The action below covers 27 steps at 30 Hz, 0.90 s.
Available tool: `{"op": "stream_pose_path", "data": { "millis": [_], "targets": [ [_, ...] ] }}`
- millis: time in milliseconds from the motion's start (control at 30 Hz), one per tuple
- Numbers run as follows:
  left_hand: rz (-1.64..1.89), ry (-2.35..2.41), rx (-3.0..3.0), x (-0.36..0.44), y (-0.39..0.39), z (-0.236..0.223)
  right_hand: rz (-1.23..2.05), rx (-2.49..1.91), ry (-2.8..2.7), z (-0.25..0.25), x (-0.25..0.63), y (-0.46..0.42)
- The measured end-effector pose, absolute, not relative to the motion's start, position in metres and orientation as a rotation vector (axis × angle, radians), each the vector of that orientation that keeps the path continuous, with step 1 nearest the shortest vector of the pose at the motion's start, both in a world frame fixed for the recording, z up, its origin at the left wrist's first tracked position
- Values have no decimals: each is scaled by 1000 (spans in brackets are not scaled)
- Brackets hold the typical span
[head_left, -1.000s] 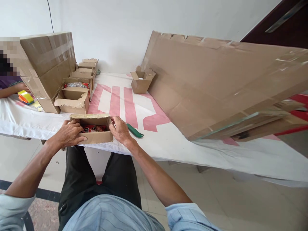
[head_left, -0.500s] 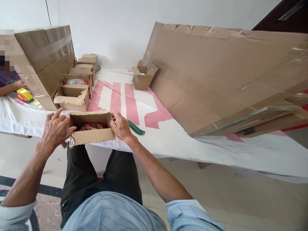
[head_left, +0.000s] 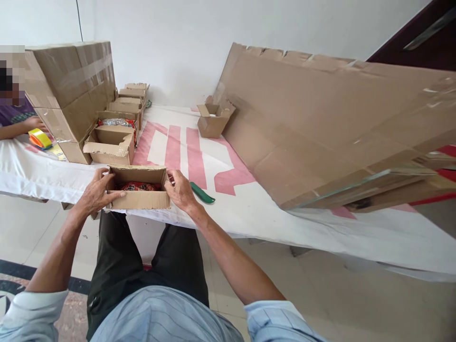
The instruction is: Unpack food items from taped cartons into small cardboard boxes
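An open cardboard box [head_left: 138, 200] sits at the table's front edge, with red printed packets [head_left: 137, 186] inside. My left hand [head_left: 98, 191] grips its left end, the thumb lying along the front wall and the fingers at the side. At the right end, my right hand [head_left: 181, 191] holds the box's side wall between thumb and fingers. Just right of that hand a green curved handle, perhaps of a knife [head_left: 202, 193], lies on the cloth; its other end is hidden near the hand.
Several open small boxes [head_left: 109, 151] line up behind, beside a stack of taped cartons [head_left: 76, 107]. A small box [head_left: 213, 124] stands by a large leaning cardboard sheet [head_left: 320, 128]. At far left, a person's arm [head_left: 21, 128] is near a tape roll [head_left: 40, 138].
My left hand came off the box's left end with fingers spread, then closed on that end again. My right hand stays at the right end. The view has shifted slightly.
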<state>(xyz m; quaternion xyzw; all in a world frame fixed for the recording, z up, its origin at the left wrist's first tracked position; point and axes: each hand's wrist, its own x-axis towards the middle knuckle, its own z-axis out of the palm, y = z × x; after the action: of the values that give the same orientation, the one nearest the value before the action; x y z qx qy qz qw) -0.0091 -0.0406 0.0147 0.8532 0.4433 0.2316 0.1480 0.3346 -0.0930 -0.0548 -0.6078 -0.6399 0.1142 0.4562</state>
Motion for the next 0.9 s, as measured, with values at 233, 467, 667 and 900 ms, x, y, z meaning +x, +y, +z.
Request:
{"op": "stream_pose_path", "data": {
  "millis": [233, 467, 667, 900],
  "targets": [
    [730, 1107, 2377, -7, -30, 6, 311, -1439, -1572, -57, 335, -94],
    [853, 1100, 2442, -7, -39, 2, 319, -1358, -1562, -57, 334, -102],
    [934, 1148, 2445, -5, -46, 1, 316, -1367, -1569, -58, 335, -102],
    [942, 1174, 2437, -7, -47, 0, 312, -1333, -1596, -58, 335, -102]
  ]
}}
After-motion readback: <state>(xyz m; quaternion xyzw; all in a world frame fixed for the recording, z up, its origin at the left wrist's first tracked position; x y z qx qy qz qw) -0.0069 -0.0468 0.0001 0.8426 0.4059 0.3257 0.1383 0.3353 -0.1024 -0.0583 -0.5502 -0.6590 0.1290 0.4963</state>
